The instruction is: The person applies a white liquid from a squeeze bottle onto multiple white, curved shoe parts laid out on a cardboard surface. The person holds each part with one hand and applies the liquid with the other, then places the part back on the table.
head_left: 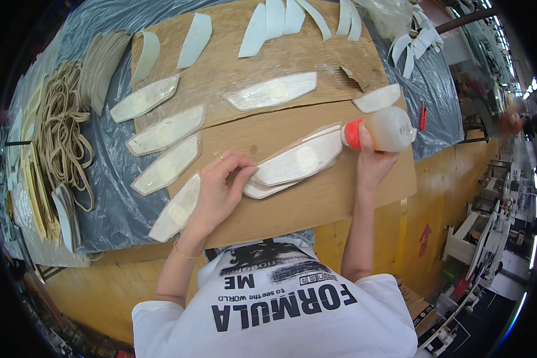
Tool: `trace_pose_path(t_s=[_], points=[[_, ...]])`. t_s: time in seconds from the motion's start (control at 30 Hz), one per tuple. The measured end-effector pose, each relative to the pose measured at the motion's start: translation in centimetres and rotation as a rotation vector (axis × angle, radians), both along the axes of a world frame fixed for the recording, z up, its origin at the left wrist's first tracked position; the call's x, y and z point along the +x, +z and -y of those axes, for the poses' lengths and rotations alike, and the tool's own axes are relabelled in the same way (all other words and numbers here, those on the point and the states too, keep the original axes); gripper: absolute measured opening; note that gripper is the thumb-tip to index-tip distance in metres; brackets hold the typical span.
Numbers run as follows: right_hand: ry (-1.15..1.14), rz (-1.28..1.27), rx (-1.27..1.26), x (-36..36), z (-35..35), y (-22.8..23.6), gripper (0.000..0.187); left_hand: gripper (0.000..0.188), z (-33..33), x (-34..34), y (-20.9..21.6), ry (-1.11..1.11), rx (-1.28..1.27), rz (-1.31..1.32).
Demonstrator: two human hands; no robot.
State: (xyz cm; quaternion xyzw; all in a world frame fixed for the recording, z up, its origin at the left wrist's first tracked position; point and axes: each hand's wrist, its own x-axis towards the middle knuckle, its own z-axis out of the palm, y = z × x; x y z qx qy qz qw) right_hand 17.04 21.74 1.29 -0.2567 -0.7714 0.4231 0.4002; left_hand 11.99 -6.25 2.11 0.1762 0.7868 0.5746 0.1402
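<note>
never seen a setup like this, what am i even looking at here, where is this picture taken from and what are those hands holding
There is no machine doing the handling: these are a person's two bare hands. The single picture comes from a wide camera worn on their head, looking down, so straight edges bend near the rim and their white shirt shows at the bottom.

On the table is brown cardboard, with flat white pieces spread over it. Beige cords lie on a grey plastic sheet at the left.

The right hand holds a cloudy bottle with a red band, tipped sideways. The left hand has its fingertips at the near left end of a small white stack; whether they grip it is unclear.
</note>
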Motion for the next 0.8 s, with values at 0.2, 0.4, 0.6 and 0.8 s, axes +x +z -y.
trace_pose_path(t_s=[0.2, 0.4, 0.6, 0.8], points=[[-0.056, -0.027, 0.085, -0.2, 0.5, 3.3, 0.050, 0.004, 0.4, 0.7, -1.2, 0.128, 0.076, 0.119], [0.499, 0.041, -0.164, 1.5, 7.5, 5.5, 0.072, 0.010, 1.2, 0.8, -1.8, 0.107, 0.190, 0.269], [0.782, 0.005, 0.301, -0.1, 11.1, 4.0, 0.068, 0.011, 1.9, 0.8, -0.4, -0.041, 0.158, 0.121], [0.782, 0.077, 0.458, 0.7, 11.5, 3.6, 0.061, 0.016, 1.8, 0.8, -0.4, -0.036, 0.179, 0.162]])
